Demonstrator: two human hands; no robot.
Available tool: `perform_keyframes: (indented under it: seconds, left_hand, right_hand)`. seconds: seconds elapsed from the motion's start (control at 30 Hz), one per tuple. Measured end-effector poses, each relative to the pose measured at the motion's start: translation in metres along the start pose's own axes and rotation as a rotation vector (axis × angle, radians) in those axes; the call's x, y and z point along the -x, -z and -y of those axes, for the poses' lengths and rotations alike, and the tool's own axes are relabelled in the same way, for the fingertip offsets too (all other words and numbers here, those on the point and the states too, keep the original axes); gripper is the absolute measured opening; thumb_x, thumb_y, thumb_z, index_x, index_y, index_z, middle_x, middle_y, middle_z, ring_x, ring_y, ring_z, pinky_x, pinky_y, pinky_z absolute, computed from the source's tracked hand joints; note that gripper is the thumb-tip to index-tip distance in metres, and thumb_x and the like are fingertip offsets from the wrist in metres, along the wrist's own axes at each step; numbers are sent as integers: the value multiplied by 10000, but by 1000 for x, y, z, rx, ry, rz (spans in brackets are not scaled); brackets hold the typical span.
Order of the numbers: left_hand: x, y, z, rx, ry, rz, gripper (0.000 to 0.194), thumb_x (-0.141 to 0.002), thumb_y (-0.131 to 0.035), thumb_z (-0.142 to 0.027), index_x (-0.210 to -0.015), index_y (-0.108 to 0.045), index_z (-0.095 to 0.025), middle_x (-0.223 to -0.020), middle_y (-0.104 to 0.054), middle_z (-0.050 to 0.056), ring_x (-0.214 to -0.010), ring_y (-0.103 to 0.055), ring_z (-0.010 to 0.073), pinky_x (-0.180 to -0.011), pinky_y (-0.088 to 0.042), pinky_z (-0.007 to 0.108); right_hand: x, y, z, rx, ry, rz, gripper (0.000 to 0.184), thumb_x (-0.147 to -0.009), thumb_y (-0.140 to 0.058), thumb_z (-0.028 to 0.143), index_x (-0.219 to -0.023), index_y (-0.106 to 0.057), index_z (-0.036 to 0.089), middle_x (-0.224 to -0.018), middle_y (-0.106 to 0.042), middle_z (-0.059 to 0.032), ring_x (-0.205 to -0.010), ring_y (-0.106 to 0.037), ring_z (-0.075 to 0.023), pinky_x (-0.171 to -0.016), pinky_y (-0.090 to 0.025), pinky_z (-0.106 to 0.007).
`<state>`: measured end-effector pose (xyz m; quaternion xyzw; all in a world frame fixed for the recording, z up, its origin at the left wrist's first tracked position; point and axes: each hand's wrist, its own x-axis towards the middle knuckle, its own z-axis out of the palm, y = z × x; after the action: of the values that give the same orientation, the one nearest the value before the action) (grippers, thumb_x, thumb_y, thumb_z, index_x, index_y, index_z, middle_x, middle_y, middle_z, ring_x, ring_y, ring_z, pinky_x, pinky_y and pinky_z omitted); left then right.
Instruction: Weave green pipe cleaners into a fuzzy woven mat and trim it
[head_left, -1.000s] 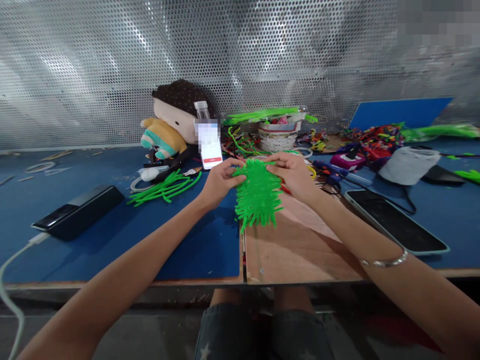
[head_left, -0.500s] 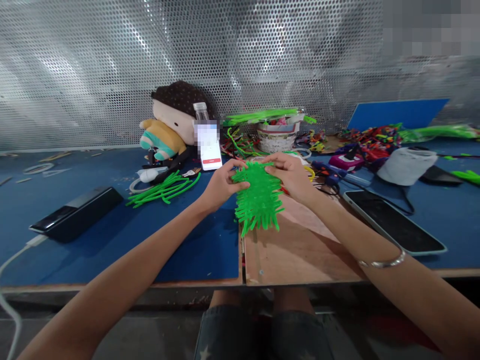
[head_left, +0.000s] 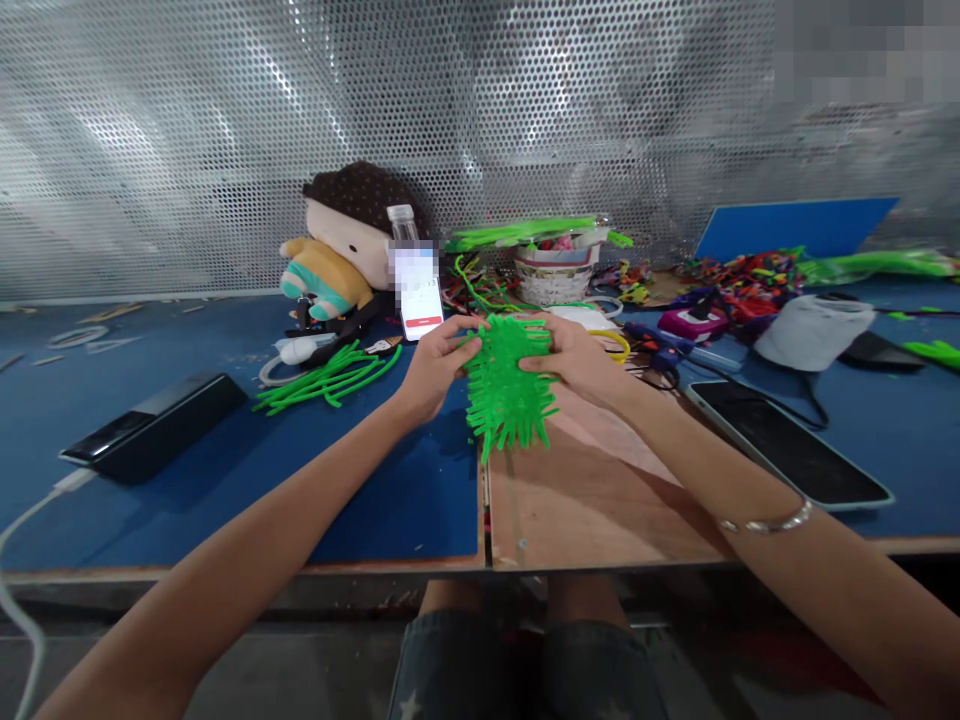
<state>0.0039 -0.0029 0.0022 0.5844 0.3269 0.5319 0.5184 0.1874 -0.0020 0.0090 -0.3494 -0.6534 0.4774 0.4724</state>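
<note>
Between both hands hangs a mat of green pipe cleaners point(head_left: 514, 390), roughly rectangular, with fuzzy ends sticking out along its sides and lower edge. My left hand point(head_left: 439, 365) pinches its upper left edge, thumb in front. On the other side, my right hand point(head_left: 574, 355) grips the upper right edge, its thumb pressed on the front face; the fingers behind are hidden. The mat is held up above the seam between the blue tabletop and a bare wooden board point(head_left: 577, 500). Left of my left hand lies a loose bunch of green pipe cleaners point(head_left: 330, 378).
A black box-shaped device point(head_left: 154, 425) with a white cable lies at left. A lit phone point(head_left: 421, 305) leans by a plush toy point(head_left: 322, 275). Behind the hands stands a woven basket point(head_left: 553, 275). At right are a dark-screened phone point(head_left: 787, 445) and a white roll point(head_left: 814, 332).
The green mat has risen slightly and moved a little left. My right hand has shifted left and down along its edge, with the thumb now lower on the front.
</note>
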Motion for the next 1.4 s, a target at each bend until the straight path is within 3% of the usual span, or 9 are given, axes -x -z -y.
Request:
perform_keyframes:
  seconds: [0.17,0.27,0.37,0.47,0.7,0.93,1.2,1.4]
  left_hand:
    - [-2,0,1,37,35,-22,169,-770,-604,-267,-922,-539,-229,-626,-544,-34,-532,-530,101,-496,-418,214]
    - [-2,-1,2,48,72,-3,255,-707,-681,-289,-908,-542,-214,-613,-528,-44,-522,-523,95,-500,-418,215]
    - [-2,-2,3,55,103,22,298,-623,-743,-274,-843,-566,-180,-645,-567,-26,-581,-553,110,-524,-432,222]
    - [-2,-1,4,59,123,15,231,-637,-723,-294,-746,-568,-161,-655,-586,-14,-570,-546,102,-505,-414,212]
    - [-2,-1,6,82,156,22,138,-655,-645,-209,-776,-603,-158,-665,-612,-8,-586,-570,110,-511,-415,214]
    - [-1,-2,4,100,163,42,208,-632,-638,-170,-837,-603,-162,-755,-638,3,-637,-584,112,-544,-428,215]
    - [-3,0,5,124,119,-38,163,-626,-656,-184,-767,-576,-163,-696,-607,-21,-598,-559,106,-544,-427,224]
    - [-4,1,3,147,110,-84,116,-656,-635,-183,-747,-567,-156,-666,-580,-18,-579,-541,107,-557,-447,251]
  right_hand:
    - [0,0,-1,-2,40,-76,423,-539,-706,159,-938,-564,169,-960,-651,-39,-927,-606,-207,-816,-465,-368]
    - [-1,1,-3,-41,54,-111,407,-538,-708,171,-918,-559,169,-946,-656,-38,-899,-619,-205,-808,-470,-375]
    - [-2,2,-4,-40,57,-129,409,-533,-715,177,-912,-558,172,-956,-655,-40,-896,-623,-205,-809,-472,-380]
    - [-2,1,-4,-22,59,-139,409,-527,-722,179,-903,-563,174,-963,-655,-41,-886,-624,-201,-808,-475,-378]
    - [1,-3,-3,-22,30,-132,370,-558,-714,210,-892,-557,186,-969,-663,-38,-936,-618,-213,-772,-497,-361]
    - [0,-4,-6,-33,32,-105,383,-559,-728,223,-898,-555,179,-962,-666,-35,-884,-626,-194,-765,-495,-343]
    - [1,-6,-2,-120,-67,-78,487,-510,-747,194,-960,-565,173,-1018,-666,-51,-912,-619,-202,-795,-488,-351]
    - [1,-7,-3,-156,-111,-25,458,-494,-749,166,-915,-569,181,-905,-686,-27,-810,-639,-188,-755,-504,-352]
